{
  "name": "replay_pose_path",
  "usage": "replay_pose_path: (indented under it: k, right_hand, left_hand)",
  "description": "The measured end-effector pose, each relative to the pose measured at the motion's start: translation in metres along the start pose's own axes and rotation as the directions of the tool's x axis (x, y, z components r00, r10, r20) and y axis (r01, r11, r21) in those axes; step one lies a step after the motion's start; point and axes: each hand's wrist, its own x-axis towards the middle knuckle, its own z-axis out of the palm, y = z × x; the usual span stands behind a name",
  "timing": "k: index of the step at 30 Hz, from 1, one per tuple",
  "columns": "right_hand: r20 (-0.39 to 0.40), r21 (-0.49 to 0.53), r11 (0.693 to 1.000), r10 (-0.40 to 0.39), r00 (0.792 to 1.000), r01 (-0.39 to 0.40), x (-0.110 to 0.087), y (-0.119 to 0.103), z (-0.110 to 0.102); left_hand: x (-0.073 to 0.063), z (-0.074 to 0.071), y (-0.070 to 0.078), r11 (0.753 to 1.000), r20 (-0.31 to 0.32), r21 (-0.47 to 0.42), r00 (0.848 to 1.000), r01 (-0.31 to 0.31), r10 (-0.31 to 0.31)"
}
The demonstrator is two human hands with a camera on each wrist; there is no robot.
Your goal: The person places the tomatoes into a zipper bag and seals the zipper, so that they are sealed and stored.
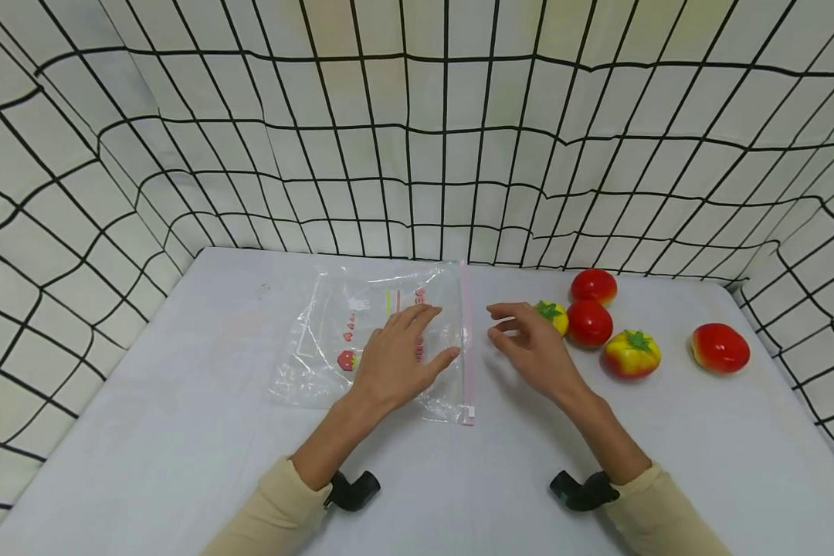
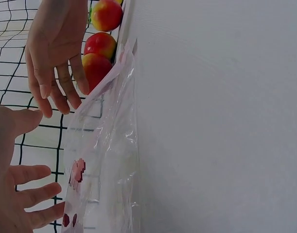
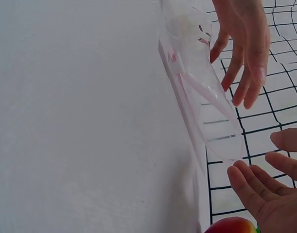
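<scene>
Beige sleeves (image 1: 271, 510) are seen closest to the camera, with a black curved piece (image 1: 353, 493) worn at each wrist. Ahead of them, a clear plastic bag (image 1: 313, 347) is spread on the white table (image 1: 181, 432), its pink zip strip (image 1: 468, 347) turned to the right and a white slider (image 1: 470, 412) set at the strip's near end. Red hearts and a strawberry print (image 1: 347, 360) are shown on its face. From the right wrist, two pink edges are seen apart at the bag's mouth.

Over the bag, the left hand (image 1: 399, 355) is held with fingers extended and spread; nothing is gripped, and whether the plastic is touched cannot be told. Just right of the strip, the right hand (image 1: 535, 351) is held with fingers loosely bent and a gap left between thumb and forefinger; nothing is held in it.

Behind that hand, a yellow fruit (image 1: 557, 318) with green leaves is partly hidden. Close by it are grouped a far red fruit (image 1: 594, 286), a nearer red fruit (image 1: 589, 324) and a red-and-yellow fruit (image 1: 631, 361). Farther right, well apart, a lone red fruit (image 1: 720, 349) is placed.
</scene>
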Motion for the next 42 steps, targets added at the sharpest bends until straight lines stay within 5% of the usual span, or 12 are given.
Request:
replay_pose_path:
  k: [17, 33, 42]
  right_hand:
    - [0.081, 0.04, 0.988, 0.143, 0.986, -0.147, 0.008, 0.004, 0.014]
    - [0.128, 0.054, 0.982, 0.172, 0.977, -0.18, 0.022, 0.013, 0.028]
    - [0.14, 0.012, 0.978, 0.205, 0.969, -0.209, 0.026, 0.016, 0.03]
  left_hand:
    - [-0.003, 0.001, -0.002, 0.999, 0.001, -0.05, 1.0, -0.006, 0.006]
    - [-0.007, 0.003, -0.013, 0.996, 0.028, -0.087, 0.999, -0.014, 0.016]
    - [-0.01, 0.007, -0.021, 0.986, 0.102, -0.161, 0.995, 0.031, -0.015]
